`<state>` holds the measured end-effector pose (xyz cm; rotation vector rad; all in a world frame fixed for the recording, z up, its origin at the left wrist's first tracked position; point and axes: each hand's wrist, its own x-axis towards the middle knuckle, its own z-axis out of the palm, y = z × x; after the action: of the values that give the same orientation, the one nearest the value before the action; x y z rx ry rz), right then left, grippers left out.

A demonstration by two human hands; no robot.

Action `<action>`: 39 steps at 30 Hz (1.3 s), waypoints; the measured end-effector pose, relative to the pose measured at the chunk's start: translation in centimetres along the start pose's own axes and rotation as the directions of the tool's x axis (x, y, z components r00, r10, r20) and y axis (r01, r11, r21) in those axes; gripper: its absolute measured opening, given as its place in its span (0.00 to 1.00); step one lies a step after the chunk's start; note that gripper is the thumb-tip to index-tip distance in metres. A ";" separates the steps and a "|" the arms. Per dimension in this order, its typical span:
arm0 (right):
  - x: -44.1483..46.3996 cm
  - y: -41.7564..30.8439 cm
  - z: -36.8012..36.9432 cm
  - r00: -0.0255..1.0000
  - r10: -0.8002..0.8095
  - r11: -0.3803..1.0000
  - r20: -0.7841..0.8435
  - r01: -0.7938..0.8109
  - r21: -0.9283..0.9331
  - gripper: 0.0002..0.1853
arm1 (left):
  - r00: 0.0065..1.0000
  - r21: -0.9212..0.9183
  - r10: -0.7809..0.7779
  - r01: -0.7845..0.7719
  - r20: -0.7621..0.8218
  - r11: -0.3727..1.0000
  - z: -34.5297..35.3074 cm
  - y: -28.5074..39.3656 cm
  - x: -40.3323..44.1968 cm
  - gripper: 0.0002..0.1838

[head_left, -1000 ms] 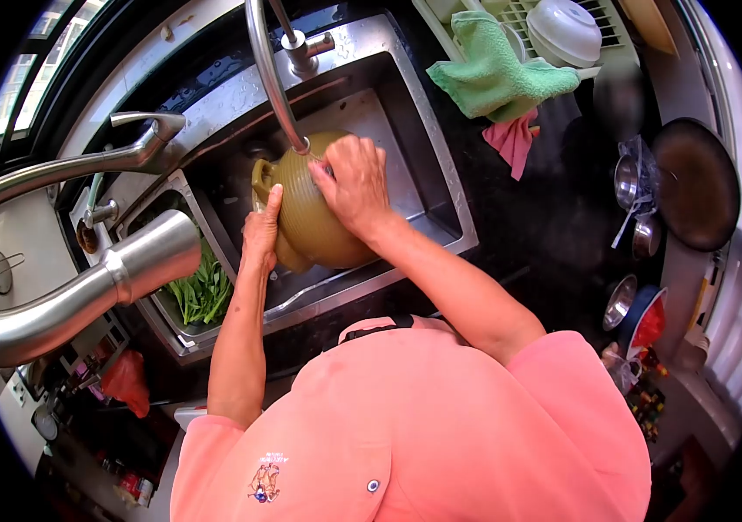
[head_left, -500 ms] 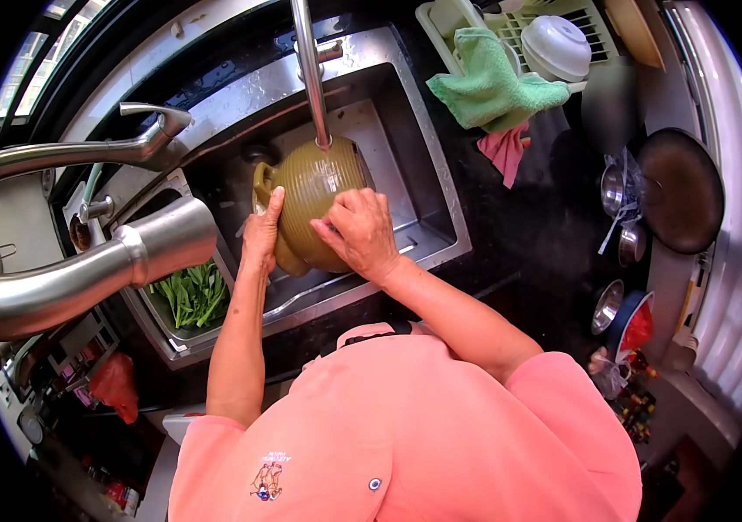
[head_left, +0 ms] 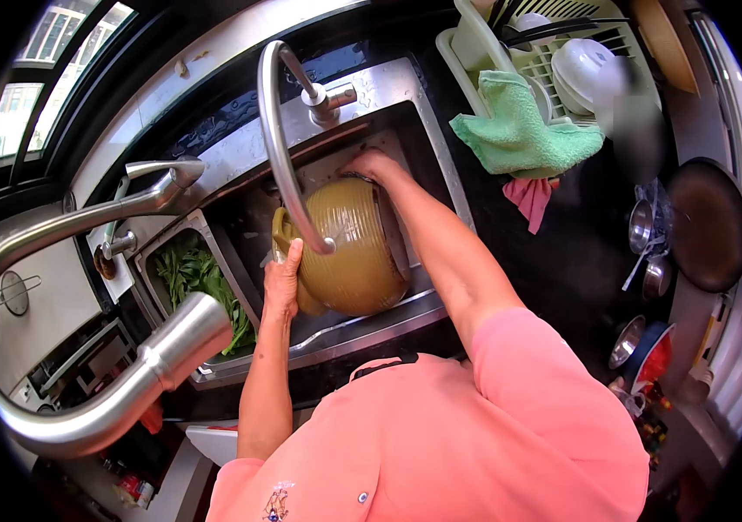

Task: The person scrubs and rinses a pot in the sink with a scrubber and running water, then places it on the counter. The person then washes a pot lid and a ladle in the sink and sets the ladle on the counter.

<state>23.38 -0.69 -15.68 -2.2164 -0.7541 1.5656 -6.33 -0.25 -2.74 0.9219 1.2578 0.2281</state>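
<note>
An olive-brown ribbed pot (head_left: 354,252) lies tilted in the large basin of the steel sink (head_left: 445,165), under the thin curved faucet (head_left: 277,130). My left hand (head_left: 282,280) is closed on the pot's left side by its handle, thumb up on the wall. At the pot's far side is my right hand (head_left: 369,163), bent inward; its fingers are mostly hidden, and what they may hold cannot be made out. A dark band shows along the pot's right side.
Leafy greens (head_left: 188,270) fill the small left basin, partly under a thick steel faucet (head_left: 184,339). At the upper right stand a dish rack (head_left: 467,52) with bowls, a green cloth (head_left: 519,130) and a pink cloth (head_left: 529,202). Pans (head_left: 708,224) are at the far right.
My right hand has moved from the pot's near upper surface to its far side. The left hand still holds the pot. The view has shifted, so the sink appears lower.
</note>
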 end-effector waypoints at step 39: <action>-24.3 -0.5 7.0 0.490 -0.612 0.632 -0.621 0.775 -0.012 0.11 | 0.996 0.123 -0.068 0.076 -0.066 0.989 -2.3 4.8 1.4 0.23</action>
<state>10.42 -14.87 0.79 -1.6522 -0.9913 0.4867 -6.32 4.72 -0.40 0.9812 1.3720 0.1220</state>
